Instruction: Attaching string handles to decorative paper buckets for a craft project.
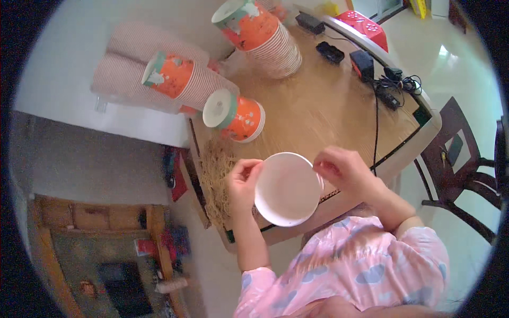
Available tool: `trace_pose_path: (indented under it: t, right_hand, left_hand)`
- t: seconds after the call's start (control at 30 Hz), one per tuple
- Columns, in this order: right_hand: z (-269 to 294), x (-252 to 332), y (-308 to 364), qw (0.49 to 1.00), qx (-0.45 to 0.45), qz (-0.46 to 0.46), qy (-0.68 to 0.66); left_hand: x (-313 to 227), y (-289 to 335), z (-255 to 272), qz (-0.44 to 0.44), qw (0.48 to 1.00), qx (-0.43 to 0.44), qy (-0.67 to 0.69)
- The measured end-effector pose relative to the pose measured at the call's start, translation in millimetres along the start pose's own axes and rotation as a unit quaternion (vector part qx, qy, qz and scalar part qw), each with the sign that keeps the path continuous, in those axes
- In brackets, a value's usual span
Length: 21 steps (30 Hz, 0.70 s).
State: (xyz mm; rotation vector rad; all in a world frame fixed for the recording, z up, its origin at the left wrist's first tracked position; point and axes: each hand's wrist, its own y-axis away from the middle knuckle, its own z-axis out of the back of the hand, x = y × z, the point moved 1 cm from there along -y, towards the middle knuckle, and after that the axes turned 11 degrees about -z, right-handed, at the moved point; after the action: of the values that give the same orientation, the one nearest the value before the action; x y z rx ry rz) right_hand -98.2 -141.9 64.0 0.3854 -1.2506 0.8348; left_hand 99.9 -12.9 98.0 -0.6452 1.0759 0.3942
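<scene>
While its round mouth faces up toward the viewer, the white cup [288, 192] has its long axis running nearly along the line of sight, above the near edge of the wooden table [326, 103]. Orange-and-green cup stacks [247, 121] lean farther back, near black cables [389, 93]; a dark chair [440, 130] stands on the pale floor [450, 71]. The left hand [245, 179], fingers curled, grips the cup's left side; the right hand [341, 168], also curled, meets the opposite rim, but whether it grips I cannot tell.
</scene>
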Motion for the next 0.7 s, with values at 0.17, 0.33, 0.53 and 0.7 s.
trace_pose_path:
  t: [0.17,0.33,0.53,0.7]
  right_hand:
    - [-11.1,3.5,-32.9,0.999,-0.003,0.01,0.051]
    - [-24.3,-7.9,-46.8,0.987,0.128,-0.085,0.049]
    - [21.4,-14.0,-22.6,0.985,0.01,-0.169,0.037]
    - [15.3,-10.4,-2.1,0.979,-0.032,-0.201,0.004]
  left_hand:
    - [6.9,28.8,37.2,-0.025,0.991,-0.132,-0.001]
    - [40.0,81.0,57.6,0.052,0.976,-0.203,-0.049]
    - [90.1,139.4,71.6,0.113,0.957,-0.223,-0.148]
    - [95.7,120.3,32.9,0.083,0.971,-0.138,-0.178]
